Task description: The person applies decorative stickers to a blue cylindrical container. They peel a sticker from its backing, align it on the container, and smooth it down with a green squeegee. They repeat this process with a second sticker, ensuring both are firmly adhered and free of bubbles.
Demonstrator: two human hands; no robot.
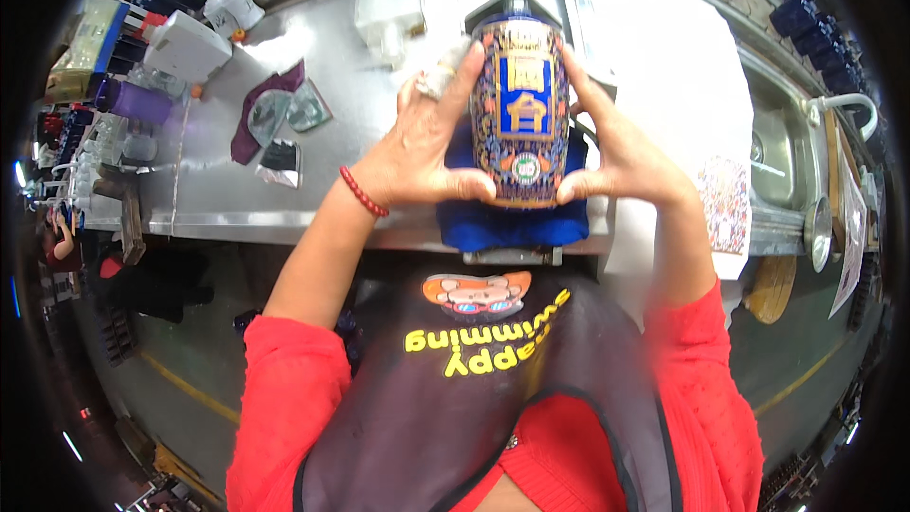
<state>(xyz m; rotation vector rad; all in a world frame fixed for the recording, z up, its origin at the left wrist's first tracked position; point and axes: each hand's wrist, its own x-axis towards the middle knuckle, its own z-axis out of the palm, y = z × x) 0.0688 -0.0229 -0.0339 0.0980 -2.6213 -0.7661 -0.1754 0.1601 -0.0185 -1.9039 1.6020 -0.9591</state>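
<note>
A dark blue bottle (519, 114) with dense gold and coloured patterning is held between my two hands, its neck pointing away from me. My left hand (431, 137), with a red bead bracelet at the wrist, presses along its left side; something whitish shows by the fingers. On the right side my right hand (616, 147) grips it, thumb near the base and fingers towards the shoulder. Beneath the bottle a blue cloth (517, 228) covers a support at the bench's near edge. A dark, angular piece (474, 11) shows behind the neck.
On the metal bench (327, 47), a purple cloth (248, 137) and small packets lie to the left. Further left are a white jug (190, 45) and a purple container (133, 100). A translucent bottle (389, 0) lies at the back. Right are white sheeting (664, 47), a patterned sheet (725, 204) and a sink (777, 156).
</note>
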